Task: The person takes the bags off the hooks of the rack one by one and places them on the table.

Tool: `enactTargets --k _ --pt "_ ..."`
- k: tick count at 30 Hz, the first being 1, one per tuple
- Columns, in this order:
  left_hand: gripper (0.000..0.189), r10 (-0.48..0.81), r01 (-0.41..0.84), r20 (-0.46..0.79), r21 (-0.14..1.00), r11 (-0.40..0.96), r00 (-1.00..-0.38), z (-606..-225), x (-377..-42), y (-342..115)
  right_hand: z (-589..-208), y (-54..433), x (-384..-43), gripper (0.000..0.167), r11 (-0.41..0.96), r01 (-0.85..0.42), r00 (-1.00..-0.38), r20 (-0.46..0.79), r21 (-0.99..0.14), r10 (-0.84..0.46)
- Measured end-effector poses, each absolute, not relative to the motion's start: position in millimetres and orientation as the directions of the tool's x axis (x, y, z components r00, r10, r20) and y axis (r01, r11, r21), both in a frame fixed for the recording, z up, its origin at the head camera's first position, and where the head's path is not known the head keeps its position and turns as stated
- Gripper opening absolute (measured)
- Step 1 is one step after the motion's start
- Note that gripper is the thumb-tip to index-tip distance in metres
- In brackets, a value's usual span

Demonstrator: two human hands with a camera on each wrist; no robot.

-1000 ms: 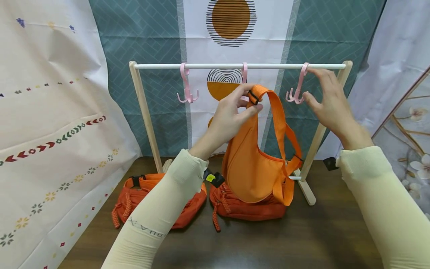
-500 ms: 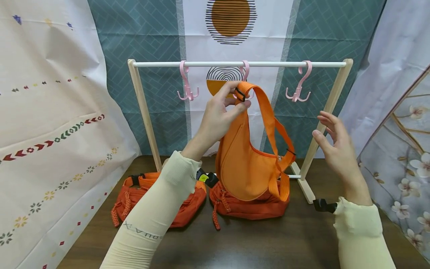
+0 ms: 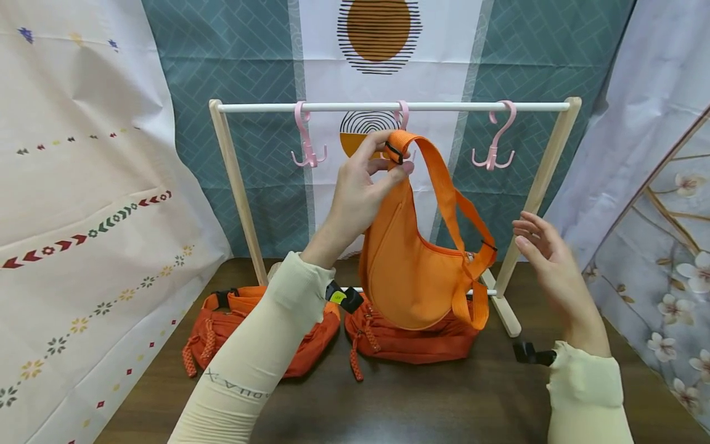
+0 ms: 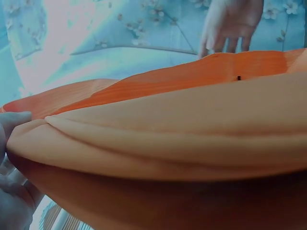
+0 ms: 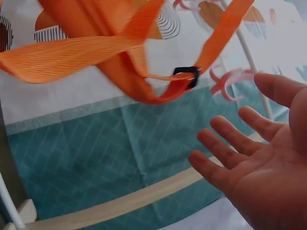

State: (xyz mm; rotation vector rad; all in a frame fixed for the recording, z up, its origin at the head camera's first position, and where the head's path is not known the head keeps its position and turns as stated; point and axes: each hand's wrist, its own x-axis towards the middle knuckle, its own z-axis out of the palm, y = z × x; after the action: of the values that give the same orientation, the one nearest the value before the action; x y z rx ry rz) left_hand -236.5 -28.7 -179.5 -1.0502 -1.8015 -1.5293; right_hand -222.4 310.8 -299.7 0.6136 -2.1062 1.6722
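My left hand pinches an orange sling bag at its narrow top end, beside a black strap buckle. The bag hangs down in front of the rack, its strap looping over to the right. In the left wrist view the bag's fabric fills most of the picture. Off to the bag's right, my right hand is raised with relaxed fingers and holds nothing. The right wrist view shows its spread fingers near the dangling strap. Behind the left fingertips, the middle pink hook is partly hidden.
A rack with a white bar carries a left pink hook and a right pink hook, both bare. Two red-orange waist bags, one left and one in the middle, lie on the dark wooden table.
My right hand has come away from the right hook and dropped lower. That hook has turned to face sideways. The left hand has shifted slightly left with the sling bag.
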Motion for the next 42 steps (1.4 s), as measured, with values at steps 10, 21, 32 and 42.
enactTargets --k 10,21,32,42 --pt "0.040 0.142 0.866 0.857 0.501 -0.003 -0.495 -184.4 -236.7 -21.2 -320.4 318.3 -230.0 0.054 0.085 -0.450 -0.869 0.414 -0.889 -0.270" --pt "0.040 0.121 0.842 0.841 0.537 -0.059 -0.528 -198.2 -238.0 -15.4 -334.2 313.7 -241.0 0.048 -0.125 -0.328 -0.890 0.351 -0.936 -0.292" --pt "0.041 0.199 0.691 0.677 0.723 0.000 -0.709 -254.0 -249.4 -22.4 -334.8 364.4 -224.9 0.040 0.279 -0.387 -0.909 0.313 -0.879 -0.275" --pt "0.041 0.252 0.586 0.556 0.808 0.059 -0.792 -293.7 -262.5 -21.5 -334.1 404.6 -210.0 0.047 0.342 -0.282 -0.948 0.205 -0.897 -0.244"
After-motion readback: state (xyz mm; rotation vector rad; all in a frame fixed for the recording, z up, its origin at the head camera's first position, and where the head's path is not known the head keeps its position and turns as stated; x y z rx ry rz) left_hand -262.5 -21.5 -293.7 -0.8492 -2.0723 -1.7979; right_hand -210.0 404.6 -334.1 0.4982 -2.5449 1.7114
